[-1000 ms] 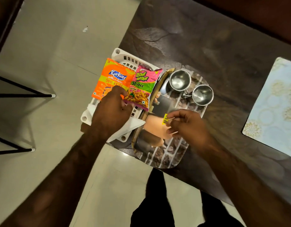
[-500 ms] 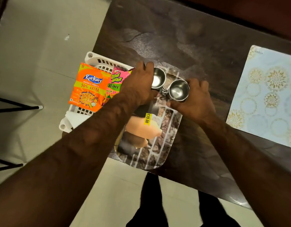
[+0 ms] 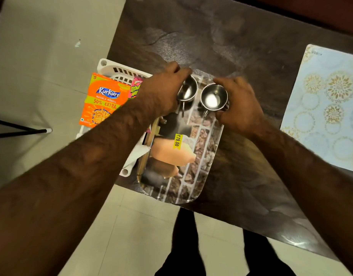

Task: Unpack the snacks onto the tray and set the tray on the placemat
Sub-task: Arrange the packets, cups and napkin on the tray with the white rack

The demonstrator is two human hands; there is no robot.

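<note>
Bare table (image 3: 251,56) between tray (image 3: 191,176) and placemat (image 3: 326,116); cups (image 3: 212,96) crowd tray's far end

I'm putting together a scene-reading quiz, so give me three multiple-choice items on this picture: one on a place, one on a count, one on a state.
1. The orange Kurkure packet rests:
A on the placemat
B on the floor
C on the white basket

2. How many steel cups are in view?
A one
B two
C three

3. The left hand and the right hand each:
A grip a steel cup
B lie flat and open
C hold a packet

Answers:
1 C, the packet lies across the basket's slotted wall.
2 B, two shiny cups sit side by side.
3 A, each hand's fingers curl round one cup.
</note>
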